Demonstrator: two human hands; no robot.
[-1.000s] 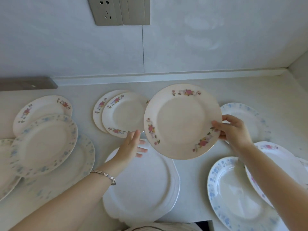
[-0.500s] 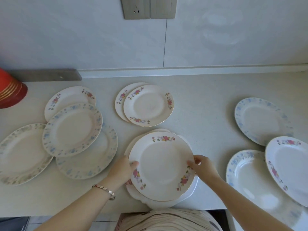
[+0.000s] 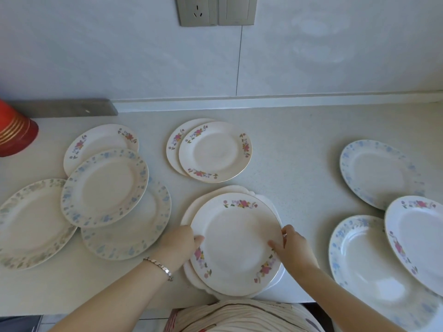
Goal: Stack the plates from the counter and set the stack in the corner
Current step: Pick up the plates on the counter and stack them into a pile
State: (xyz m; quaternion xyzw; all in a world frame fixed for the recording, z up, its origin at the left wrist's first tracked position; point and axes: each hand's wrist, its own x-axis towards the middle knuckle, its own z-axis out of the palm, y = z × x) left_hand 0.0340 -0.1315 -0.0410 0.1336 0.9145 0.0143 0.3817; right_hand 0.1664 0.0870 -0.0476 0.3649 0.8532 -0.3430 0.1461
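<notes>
A cream plate with pink flowers lies on top of a plain white scalloped plate at the counter's front edge. My left hand holds its left rim and my right hand holds its right rim, thumbs on the plate's face. Two small pink-flower plates overlap behind it. To the left lies a cluster of several overlapping plates, with a blue-flower plate on top. On the right are two blue-flower plates and a pink-flower plate.
A stack of red bowls stands at the far left by the wall. A grey strip runs along the wall base. A socket and switch sit on the wall above. The counter's front edge is right below the stack.
The pink-flower plate, held up in my right hand one second ago, has come down onto the white scalloped plate. My left hand has taken its left rim. The view has shifted left.
</notes>
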